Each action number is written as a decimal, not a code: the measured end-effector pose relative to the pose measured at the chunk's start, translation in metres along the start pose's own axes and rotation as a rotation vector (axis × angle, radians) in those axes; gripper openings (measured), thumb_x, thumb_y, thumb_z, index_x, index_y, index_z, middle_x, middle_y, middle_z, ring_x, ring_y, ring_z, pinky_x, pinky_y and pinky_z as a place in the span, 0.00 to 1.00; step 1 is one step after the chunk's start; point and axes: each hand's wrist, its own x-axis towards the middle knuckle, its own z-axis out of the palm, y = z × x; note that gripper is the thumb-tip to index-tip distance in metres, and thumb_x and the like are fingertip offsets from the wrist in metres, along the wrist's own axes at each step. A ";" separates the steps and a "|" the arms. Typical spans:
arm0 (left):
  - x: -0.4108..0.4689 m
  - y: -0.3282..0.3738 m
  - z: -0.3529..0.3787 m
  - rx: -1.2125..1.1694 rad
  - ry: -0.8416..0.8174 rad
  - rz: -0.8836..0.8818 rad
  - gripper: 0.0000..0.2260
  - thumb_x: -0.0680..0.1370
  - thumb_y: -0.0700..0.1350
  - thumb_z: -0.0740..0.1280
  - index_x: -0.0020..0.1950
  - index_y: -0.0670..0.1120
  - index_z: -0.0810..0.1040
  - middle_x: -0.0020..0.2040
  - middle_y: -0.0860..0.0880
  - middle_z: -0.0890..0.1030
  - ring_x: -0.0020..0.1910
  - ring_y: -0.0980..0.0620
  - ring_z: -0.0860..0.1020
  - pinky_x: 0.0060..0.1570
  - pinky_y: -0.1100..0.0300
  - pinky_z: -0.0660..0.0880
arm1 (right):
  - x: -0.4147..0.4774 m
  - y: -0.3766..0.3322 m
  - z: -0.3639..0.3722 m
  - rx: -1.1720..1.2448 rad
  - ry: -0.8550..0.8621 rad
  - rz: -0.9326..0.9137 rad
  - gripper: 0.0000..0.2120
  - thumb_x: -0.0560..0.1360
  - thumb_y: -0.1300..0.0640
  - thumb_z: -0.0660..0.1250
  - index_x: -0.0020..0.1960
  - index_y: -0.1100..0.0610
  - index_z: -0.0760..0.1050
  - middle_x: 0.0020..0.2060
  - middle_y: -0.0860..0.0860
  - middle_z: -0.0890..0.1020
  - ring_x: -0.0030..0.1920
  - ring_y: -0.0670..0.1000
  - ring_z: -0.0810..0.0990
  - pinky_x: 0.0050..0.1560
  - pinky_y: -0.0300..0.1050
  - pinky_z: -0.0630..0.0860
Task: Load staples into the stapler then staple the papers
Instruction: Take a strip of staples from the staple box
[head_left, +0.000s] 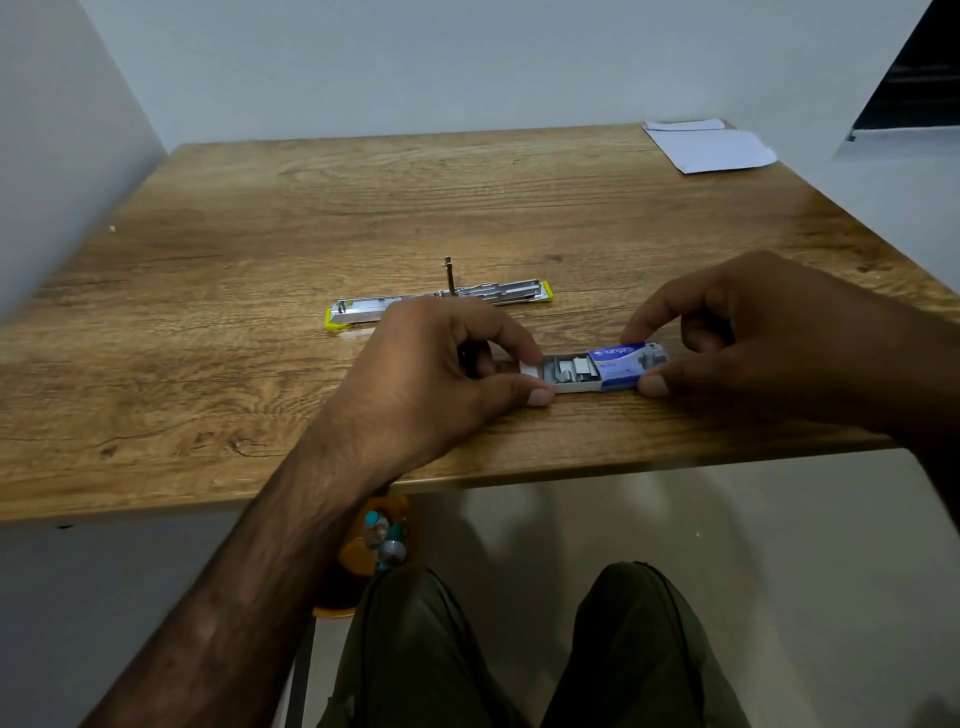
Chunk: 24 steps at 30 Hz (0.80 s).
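A small blue staple box (626, 364) lies on the wooden table (260, 312), its white inner tray (569, 373) slid out to the left with strips of staples showing. My right hand (753, 332) pinches the blue sleeve at its right end. My left hand (441, 374) grips the tray's left end between thumb and fingers. Just behind my left hand lies the stapler (441, 304), opened out flat, silver with yellow ends, its pusher rod standing upright. The white papers (709, 145) lie at the table's far right corner.
Walls close in the table on the left and behind. Below the near table edge I see my legs in dark trousers (519, 649) and an orange container (374, 545) with small objects on the floor.
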 end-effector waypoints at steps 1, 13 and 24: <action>0.000 0.001 0.000 0.002 0.003 -0.004 0.09 0.67 0.51 0.81 0.45 0.55 0.86 0.40 0.52 0.84 0.40 0.52 0.81 0.39 0.50 0.81 | -0.001 0.001 0.000 0.031 -0.003 0.000 0.14 0.65 0.46 0.77 0.50 0.43 0.82 0.22 0.43 0.76 0.24 0.40 0.72 0.30 0.42 0.64; -0.002 0.008 -0.001 0.013 0.007 -0.001 0.09 0.67 0.50 0.81 0.44 0.51 0.87 0.39 0.50 0.85 0.39 0.50 0.82 0.41 0.48 0.80 | 0.003 -0.023 0.018 0.059 -0.021 -0.023 0.12 0.67 0.46 0.78 0.48 0.41 0.80 0.24 0.36 0.77 0.26 0.36 0.74 0.31 0.40 0.63; 0.000 0.007 -0.001 0.021 0.007 0.036 0.15 0.63 0.48 0.83 0.47 0.50 0.85 0.39 0.54 0.83 0.37 0.57 0.80 0.35 0.68 0.74 | 0.006 -0.027 0.026 0.016 0.018 -0.057 0.12 0.68 0.47 0.78 0.50 0.43 0.81 0.25 0.34 0.77 0.27 0.36 0.75 0.31 0.40 0.64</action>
